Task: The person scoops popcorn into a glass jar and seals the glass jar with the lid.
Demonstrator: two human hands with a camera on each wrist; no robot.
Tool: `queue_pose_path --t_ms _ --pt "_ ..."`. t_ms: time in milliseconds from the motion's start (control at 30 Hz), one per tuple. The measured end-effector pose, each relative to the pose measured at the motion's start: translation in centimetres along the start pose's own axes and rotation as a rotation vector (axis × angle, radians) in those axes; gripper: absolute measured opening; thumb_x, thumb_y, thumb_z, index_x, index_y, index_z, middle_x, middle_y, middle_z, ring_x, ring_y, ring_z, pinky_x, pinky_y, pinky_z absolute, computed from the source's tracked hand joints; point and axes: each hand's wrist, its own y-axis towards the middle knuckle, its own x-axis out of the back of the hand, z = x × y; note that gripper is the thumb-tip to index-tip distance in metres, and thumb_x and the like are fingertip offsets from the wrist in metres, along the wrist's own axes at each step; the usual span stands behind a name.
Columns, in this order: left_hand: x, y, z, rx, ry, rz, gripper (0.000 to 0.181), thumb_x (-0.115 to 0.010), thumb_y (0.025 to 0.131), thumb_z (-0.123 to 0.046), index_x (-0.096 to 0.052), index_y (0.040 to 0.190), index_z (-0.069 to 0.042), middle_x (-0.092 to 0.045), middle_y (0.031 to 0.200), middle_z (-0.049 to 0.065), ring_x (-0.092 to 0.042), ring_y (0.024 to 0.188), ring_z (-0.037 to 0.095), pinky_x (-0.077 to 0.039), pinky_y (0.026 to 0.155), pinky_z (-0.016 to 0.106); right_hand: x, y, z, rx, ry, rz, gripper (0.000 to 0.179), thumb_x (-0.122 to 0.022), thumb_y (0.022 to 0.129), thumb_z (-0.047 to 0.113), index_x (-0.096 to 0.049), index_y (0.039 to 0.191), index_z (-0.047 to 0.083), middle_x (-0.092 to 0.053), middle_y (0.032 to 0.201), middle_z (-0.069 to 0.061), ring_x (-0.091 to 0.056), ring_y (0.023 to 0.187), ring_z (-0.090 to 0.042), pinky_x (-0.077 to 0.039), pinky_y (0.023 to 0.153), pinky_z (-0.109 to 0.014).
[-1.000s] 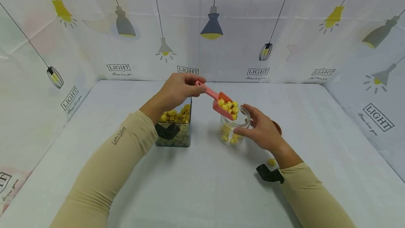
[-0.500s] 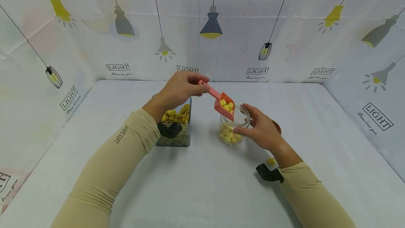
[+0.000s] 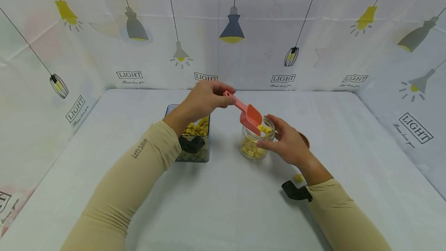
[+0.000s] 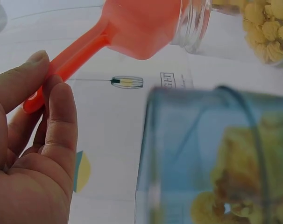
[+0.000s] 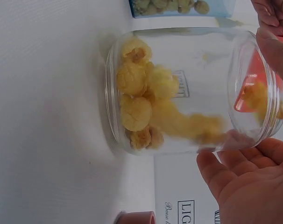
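Observation:
My left hand [image 3: 209,100] pinches the handle of a pink plastic scoop [image 3: 250,119], tilted down with its lip over the mouth of a clear jar [image 3: 253,146]. Yellow popcorn [image 3: 265,129] slides off the lip into the jar. In the right wrist view, popcorn pieces [image 5: 134,112] lie at the jar's bottom and a blurred streak of them is falling. Around the jar's rim curve the thumb and fingers of my right hand [image 3: 287,140], gripping it upright on the table. Below my left wrist stands a clear square container [image 3: 193,154] with popcorn in it, partly hidden by the forearm.
One stray popcorn piece [image 3: 298,177] lies on the white table [image 3: 223,204] near my right wrist. A brown round object [image 3: 305,140], mostly hidden, sits behind the right hand. A printed cloth backdrop [image 3: 258,49] rises behind the table.
My left hand has moved slightly right and tipped the scoop more steeply. Popcorn that filled the scoop has mostly gone into the jar, whose contents have risen. The right hand stays in place.

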Motion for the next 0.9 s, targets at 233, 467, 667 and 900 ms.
queue_pose_path --t_ms 233,467,667,900 --pt "0.0 0.0 0.0 0.008 0.023 -0.010 0.031 -0.073 0.094 -0.022 -0.069 0.122 -0.012 -0.070 0.106 0.002 -0.066 0.095 0.019 -0.054 0.087 0.033 0.0 0.0 0.0 -0.004 -0.003 -0.003 0.094 -0.082 0.085 0.030 -0.028 0.156 0.003 -0.036 0.156 -0.016 -0.036 0.143 -0.036 -0.037 0.109 -0.052" --pt "0.4 -0.3 0.2 0.007 0.015 -0.010 0.030 -0.074 0.094 -0.022 -0.070 0.121 -0.011 -0.069 0.106 0.004 -0.066 0.096 0.021 -0.054 0.087 0.033 0.0 0.0 0.0 -0.007 -0.013 -0.004 0.094 -0.082 0.085 0.032 -0.028 0.157 0.004 -0.036 0.156 -0.016 -0.036 0.142 -0.037 -0.038 0.107 -0.052" --pt "1.0 -0.4 0.6 0.006 0.022 0.005 0.029 -0.074 0.093 -0.019 -0.070 0.120 -0.008 -0.068 0.106 0.006 -0.065 0.097 0.023 -0.054 0.087 0.034 -0.1 0.0 -0.1 -0.006 -0.021 -0.005 0.093 -0.082 0.086 0.032 -0.028 0.157 0.005 -0.036 0.157 -0.016 -0.036 0.143 -0.037 -0.038 0.107 -0.052" --pt "1.5 -0.7 1.0 0.027 0.026 0.017 0.025 -0.074 0.093 -0.016 -0.069 0.117 -0.009 -0.066 0.107 0.008 -0.062 0.096 0.025 -0.054 0.088 0.037 -0.1 -0.1 -0.1 0.005 -0.025 -0.007 0.092 -0.082 0.086 0.029 -0.028 0.157 0.004 -0.036 0.157 -0.016 -0.035 0.143 -0.036 -0.037 0.108 -0.051"
